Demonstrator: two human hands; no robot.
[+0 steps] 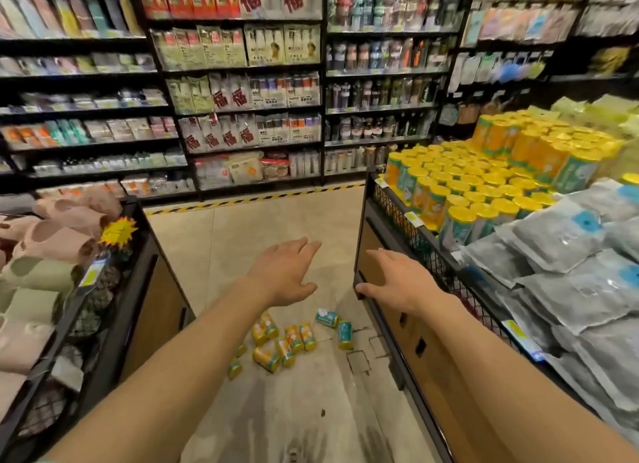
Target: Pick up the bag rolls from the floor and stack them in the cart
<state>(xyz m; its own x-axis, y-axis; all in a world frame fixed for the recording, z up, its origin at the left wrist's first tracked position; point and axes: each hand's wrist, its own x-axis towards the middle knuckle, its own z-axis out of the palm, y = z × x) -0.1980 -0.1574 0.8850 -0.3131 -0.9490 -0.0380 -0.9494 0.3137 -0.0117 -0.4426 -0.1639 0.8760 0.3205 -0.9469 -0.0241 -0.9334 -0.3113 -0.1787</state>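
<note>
Yellow bag rolls (294, 338) on floor, just below left hand (283, 276).

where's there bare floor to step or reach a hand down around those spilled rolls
Bare floor runs ahead of the hands, between the left bin and the right cart, up to the striped tape. More lies nearer, below the bag rolls. The rolls crowd mid-aisle; cracked tiles border them on the right.

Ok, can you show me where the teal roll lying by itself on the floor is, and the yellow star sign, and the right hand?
teal roll (326, 317): head view, middle of its side.
yellow star sign (118, 232): head view, its centre.
right hand (397, 283): head view, back of the hand.
</note>
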